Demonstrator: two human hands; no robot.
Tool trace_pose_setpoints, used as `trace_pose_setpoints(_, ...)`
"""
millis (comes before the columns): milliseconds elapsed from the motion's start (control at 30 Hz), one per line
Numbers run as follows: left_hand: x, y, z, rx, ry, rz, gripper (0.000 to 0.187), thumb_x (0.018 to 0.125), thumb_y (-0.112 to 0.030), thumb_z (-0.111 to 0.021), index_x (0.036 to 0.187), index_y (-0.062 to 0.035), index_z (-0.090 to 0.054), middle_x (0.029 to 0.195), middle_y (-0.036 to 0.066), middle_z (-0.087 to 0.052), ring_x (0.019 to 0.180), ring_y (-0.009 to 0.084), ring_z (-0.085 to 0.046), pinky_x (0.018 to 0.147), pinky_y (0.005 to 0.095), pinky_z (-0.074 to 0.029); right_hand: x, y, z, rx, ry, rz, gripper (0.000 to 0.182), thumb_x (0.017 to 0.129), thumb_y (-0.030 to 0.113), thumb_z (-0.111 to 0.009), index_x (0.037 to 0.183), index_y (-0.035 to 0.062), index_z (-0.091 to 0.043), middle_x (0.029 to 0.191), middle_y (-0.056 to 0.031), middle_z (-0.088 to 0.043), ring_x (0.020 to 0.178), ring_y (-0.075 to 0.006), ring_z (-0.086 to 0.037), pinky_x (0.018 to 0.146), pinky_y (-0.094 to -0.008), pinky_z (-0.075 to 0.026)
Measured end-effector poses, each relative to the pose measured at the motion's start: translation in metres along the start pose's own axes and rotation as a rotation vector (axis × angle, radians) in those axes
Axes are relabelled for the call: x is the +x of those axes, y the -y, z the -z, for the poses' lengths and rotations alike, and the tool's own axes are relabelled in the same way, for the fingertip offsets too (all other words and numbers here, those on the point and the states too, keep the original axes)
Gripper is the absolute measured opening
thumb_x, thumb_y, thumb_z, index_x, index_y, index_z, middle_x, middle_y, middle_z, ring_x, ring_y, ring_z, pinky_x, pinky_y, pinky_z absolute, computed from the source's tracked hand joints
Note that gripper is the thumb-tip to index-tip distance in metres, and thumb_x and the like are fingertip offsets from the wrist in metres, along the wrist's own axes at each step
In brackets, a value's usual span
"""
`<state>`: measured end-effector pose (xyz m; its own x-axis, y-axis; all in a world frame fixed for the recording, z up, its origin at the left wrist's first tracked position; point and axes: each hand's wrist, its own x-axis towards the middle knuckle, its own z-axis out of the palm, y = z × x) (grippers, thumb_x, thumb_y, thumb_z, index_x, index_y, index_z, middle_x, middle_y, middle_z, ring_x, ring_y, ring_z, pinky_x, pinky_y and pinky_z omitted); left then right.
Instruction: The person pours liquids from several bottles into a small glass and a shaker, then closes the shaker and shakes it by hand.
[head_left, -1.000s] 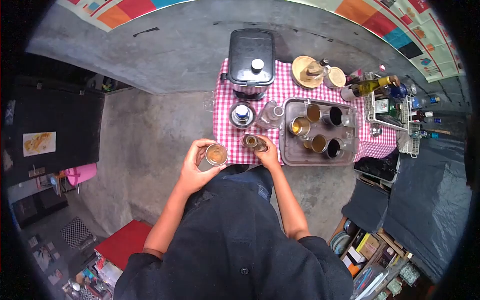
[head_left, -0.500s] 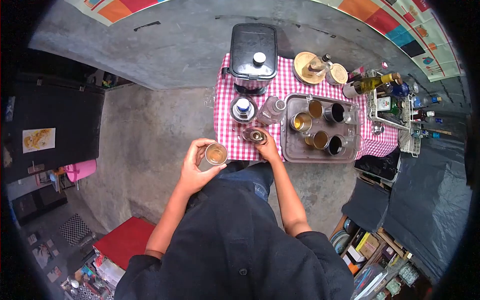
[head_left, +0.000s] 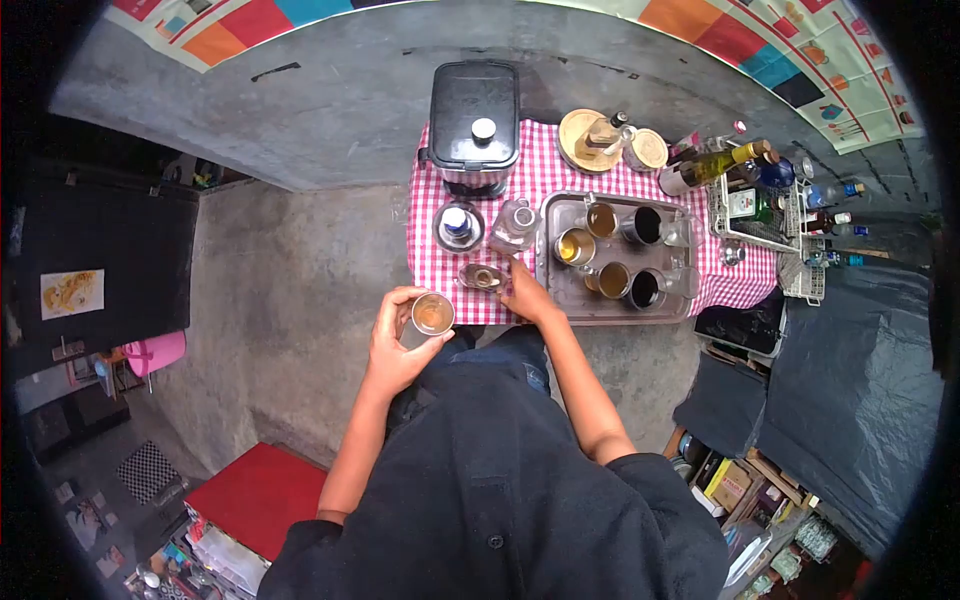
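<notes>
My left hand (head_left: 402, 340) holds a clear cup (head_left: 433, 314) with some amber liquid in it, off the table's front edge. A small dark glass bottle (head_left: 483, 277) is at the near left part of the table, its mouth showing from above. My right hand (head_left: 530, 297) is closed around the bottle's right side; part of the grip is hidden. Just behind stands a clear glass bottle (head_left: 514, 226). A white-and-blue capped bottle (head_left: 457, 222) stands in a round metal dish. To the right, a brown tray (head_left: 565, 308) carries several mugs with dark or brown contents.
A black lidded bin-like container (head_left: 475, 120) stands at the back left of the checked tablecloth (head_left: 540, 140). Two round wooden boards or lids (head_left: 648, 149) are at the back. Bottles and a white wire basket (head_left: 760, 235) fill the right end. A red-topped surface (head_left: 255, 500) is at lower left.
The view has shifted, so the table things appear a little further left. The left hand still holds the cup. The right hand stays at the dark bottle, which looks slightly more turned.
</notes>
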<state>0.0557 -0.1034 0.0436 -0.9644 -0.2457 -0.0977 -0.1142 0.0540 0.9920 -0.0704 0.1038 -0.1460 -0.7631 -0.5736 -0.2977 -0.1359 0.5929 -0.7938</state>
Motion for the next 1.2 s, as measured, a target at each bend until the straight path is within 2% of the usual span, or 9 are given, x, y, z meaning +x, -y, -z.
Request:
trace_pose_setpoints(100, 0.001, -0.004, -0.015, 0.004, 0.012, -0.028, 0.06, 0.071, 0.007, -0.075, 0.123, -0.0026, -0.046, 0.119, 0.01, -0.054, 0.116, 0.0182, -0.055, 0.102, 0.0326, -0.044, -0.025, 0.025, 0.04, -0.095, 0.131, -0.078, 0.085, 0.075, 0.014, -0.072, 0.145, -0.0016, -0.027, 0.135, -0.0275, -0.047, 0.126, -0.038, -0.048, 0.104, -0.0416, -0.042)
trace_pose_setpoints(200, 0.007, -0.009, -0.033, -0.013, 0.028, -0.003, 0.06, 0.071, 0.006, -0.076, 0.123, -0.0023, -0.046, 0.119, 0.01, -0.054, 0.115, 0.018, -0.055, 0.102, 0.0322, -0.044, -0.061, 0.025, 0.076, -0.155, 0.216, 0.067, 0.082, 0.077, 0.019, -0.073, 0.143, -0.0024, -0.03, 0.139, -0.0282, -0.044, 0.131, -0.0381, -0.043, 0.108, -0.0407, -0.039)
trace_pose_setpoints(300, 0.013, -0.003, -0.059, -0.037, 0.078, 0.019, 0.06, 0.071, 0.006, -0.076, 0.123, -0.0021, -0.046, 0.12, 0.009, -0.054, 0.115, 0.0179, -0.056, 0.101, 0.0323, -0.044, -0.09, 0.036, 0.127, -0.169, 0.192, 0.05, 0.081, 0.076, 0.018, -0.073, 0.143, -0.0013, -0.031, 0.138, -0.027, -0.044, 0.13, -0.0382, -0.045, 0.106, -0.0413, -0.04)
trace_pose_setpoints(367, 0.02, -0.003, -0.08, -0.059, 0.104, 0.013, 0.058, 0.072, 0.004, -0.077, 0.122, -0.0028, -0.049, 0.118, 0.009, -0.056, 0.113, 0.0182, -0.057, 0.098, 0.0327, -0.045, -0.1, 0.017, 0.154, -0.22, -0.044, 0.103, 0.082, 0.075, 0.017, -0.074, 0.143, -0.0004, -0.032, 0.13, -0.0256, -0.049, 0.119, -0.0405, -0.051, 0.098, -0.0424, -0.045)
trace_pose_setpoints(433, 0.026, 0.01, -0.098, -0.087, 0.129, 0.012, 0.057, 0.073, 0.003, -0.077, 0.122, -0.0028, -0.049, 0.118, 0.009, -0.056, 0.112, 0.0183, -0.058, 0.097, 0.0328, -0.046, -0.1, 0.004, 0.18, -0.193, -0.103, 0.041, 0.087, 0.073, 0.019, -0.077, 0.144, -0.0006, -0.031, 0.131, -0.0252, -0.048, 0.121, -0.0413, -0.05, 0.1, -0.0416, -0.044)
trace_pose_setpoints(633, 0.045, 0.061, -0.148, 0.055, 0.206, 0.095, 0.06, 0.073, 0.002, -0.077, 0.124, -0.0042, -0.047, 0.118, 0.007, -0.056, 0.112, 0.0165, -0.057, 0.096, 0.0317, -0.046, -0.086, -0.048, 0.21, -0.169, -0.074, -0.094, 0.095, 0.072, 0.029, -0.077, 0.146, -0.0007, -0.026, 0.139, -0.0261, -0.043, 0.128, -0.0403, -0.045, 0.105, -0.0423, -0.041)
trace_pose_setpoints(833, 0.067, 0.088, -0.186, 0.196, 0.1, 0.082, 0.056, 0.073, -0.007, -0.08, 0.121, -0.0041, -0.051, 0.114, 0.006, -0.058, 0.1, 0.0139, -0.057, 0.089, 0.0293, -0.047, -0.088, -0.075, 0.21, -0.184, 0.009, -0.101, 0.092, 0.075, 0.03, -0.074, 0.147, -0.0019, -0.025, 0.14, -0.0286, -0.04, 0.13, -0.0407, -0.043, 0.107, -0.0423, -0.039)
trace_pose_setpoints(900, 0.075, 0.093, -0.197, 0.194, 0.066, 0.166, 0.057, 0.073, -0.008, -0.08, 0.122, -0.0045, -0.052, 0.109, 0.006, -0.06, 0.1, 0.0151, -0.058, 0.088, 0.0298, -0.048, -0.09, -0.08, 0.21, -0.186, 0.023, -0.066, 0.091, 0.076, 0.03, -0.073, 0.147, -0.0016, -0.025, 0.14, -0.0284, -0.04, 0.131, -0.0408, -0.042, 0.107, -0.0421, -0.039)
trace_pose_setpoints(1200, 0.104, 0.096, -0.224, 0.573, -0.04, 0.085, 0.052, 0.071, -0.023, -0.081, 0.114, -0.0015, -0.061, 0.108, 0.018, -0.062, 0.105, 0.0332, -0.061, 0.091, 0.0403, -0.049, -0.093, -0.081, 0.227, -0.2, 0.078, 0.007, 0.084, 0.08, 0.026, -0.071, 0.146, 0.0005, -0.026, 0.141, -0.025, -0.041, 0.128, -0.0404, -0.044, 0.105, -0.0436, -0.041)
